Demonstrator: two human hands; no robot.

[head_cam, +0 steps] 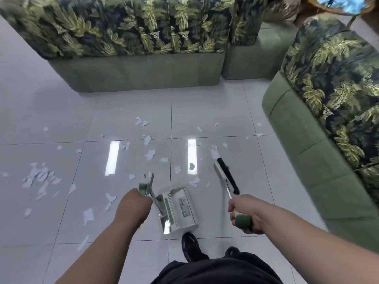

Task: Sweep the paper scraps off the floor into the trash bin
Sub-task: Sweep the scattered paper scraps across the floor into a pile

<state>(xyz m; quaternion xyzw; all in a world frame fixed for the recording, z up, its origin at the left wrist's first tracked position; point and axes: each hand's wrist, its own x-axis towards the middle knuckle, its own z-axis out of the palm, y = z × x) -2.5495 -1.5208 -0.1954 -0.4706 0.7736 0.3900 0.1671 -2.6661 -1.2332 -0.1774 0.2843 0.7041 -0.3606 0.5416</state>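
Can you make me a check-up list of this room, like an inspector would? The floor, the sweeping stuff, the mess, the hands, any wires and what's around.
Surface: glossy white tiled floor, with light strips reflected in it.
Job's things: paper scraps scattered over the tiles, thickest at the left; dustpan low by the feet; broom to its right, head down; trash bin not in view.
Clutter: nothing seen besides the scraps.
Hands: left hand grips the dustpan's handle; right hand grips the broom's handle.
Cables: nothing seen.
Surroundings: green sofa with leaf-print cushions ahead; second sofa at the right; black shoes below.
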